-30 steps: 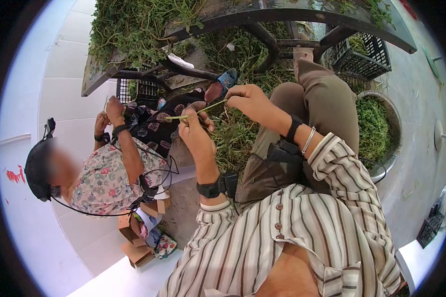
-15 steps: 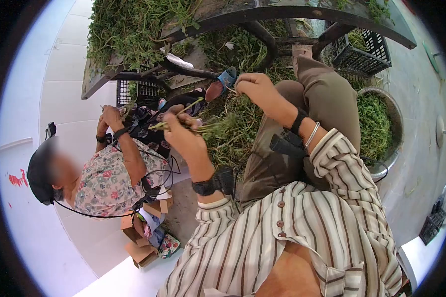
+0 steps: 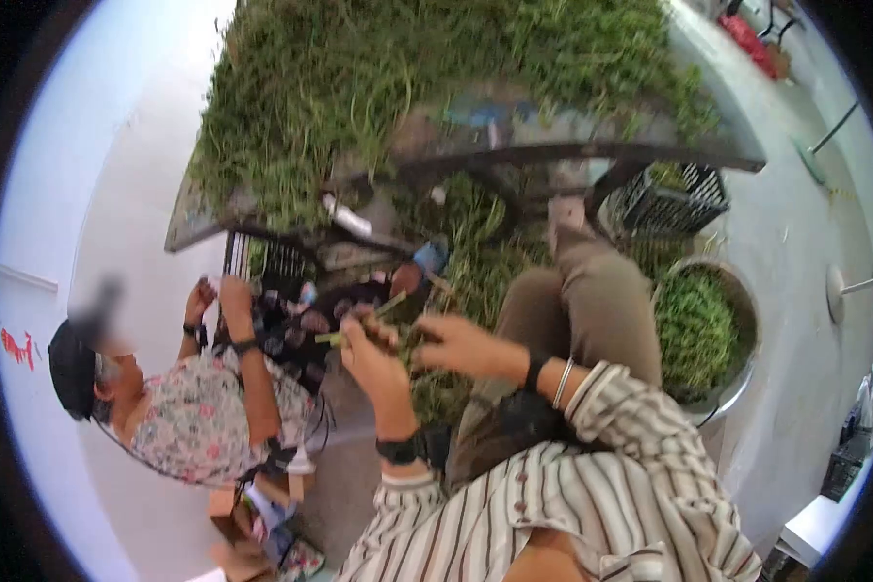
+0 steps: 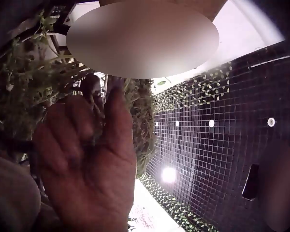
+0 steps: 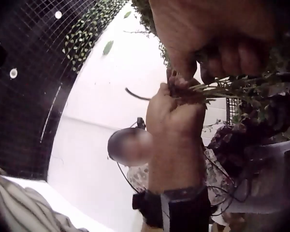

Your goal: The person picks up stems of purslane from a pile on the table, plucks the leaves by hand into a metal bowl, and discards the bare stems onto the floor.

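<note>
While left hand [image 3: 367,341] grips bunch of green stems [image 5: 232,89] at cut ends, right hand [image 3: 453,344] pinches same stalks just beside it, above lap. Stems light, limp, easily snapped; best held near firmer base, not leafy tips.

Round metal basin [image 3: 742,373] of cut greens at my right; black plastic crate [image 3: 671,202] beyond; person in floral top [image 3: 189,432] at my left.
</note>
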Action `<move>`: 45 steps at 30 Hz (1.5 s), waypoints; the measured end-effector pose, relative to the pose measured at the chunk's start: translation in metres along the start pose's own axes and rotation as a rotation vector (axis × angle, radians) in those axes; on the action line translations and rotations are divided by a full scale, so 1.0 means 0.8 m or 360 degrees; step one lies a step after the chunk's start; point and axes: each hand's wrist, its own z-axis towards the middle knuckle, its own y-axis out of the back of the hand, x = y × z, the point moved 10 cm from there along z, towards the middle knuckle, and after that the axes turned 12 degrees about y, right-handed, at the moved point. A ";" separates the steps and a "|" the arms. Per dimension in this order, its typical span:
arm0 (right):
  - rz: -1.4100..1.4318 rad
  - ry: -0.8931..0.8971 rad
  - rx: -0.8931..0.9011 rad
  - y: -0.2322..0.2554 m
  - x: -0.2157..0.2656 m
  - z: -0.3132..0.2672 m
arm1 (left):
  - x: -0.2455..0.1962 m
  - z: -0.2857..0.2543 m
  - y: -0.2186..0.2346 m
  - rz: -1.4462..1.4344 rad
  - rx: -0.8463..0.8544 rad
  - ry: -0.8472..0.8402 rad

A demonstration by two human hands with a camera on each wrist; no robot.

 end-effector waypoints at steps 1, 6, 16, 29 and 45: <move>-0.0123 -0.0089 0.0095 -0.005 -0.006 -0.003 | 0.003 -0.001 0.000 0.0026 -0.0012 -0.0001; -0.0245 -0.0153 -0.0127 0.007 -0.002 -0.007 | 0.008 -0.008 -0.019 0.0037 0.0108 0.0031; -0.0211 -0.0103 -0.0012 0.004 0.003 -0.001 | 0.016 -0.002 -0.014 0.0097 0.0162 0.0032; -0.0348 -0.0131 -0.0343 0.041 -0.012 -0.005 | 0.020 -0.011 -0.028 0.0091 0.0241 0.0063; 0.0590 -0.0720 -0.0203 0.048 -0.043 -0.005 | -0.029 0.011 0.006 -0.0322 0.0244 -0.0037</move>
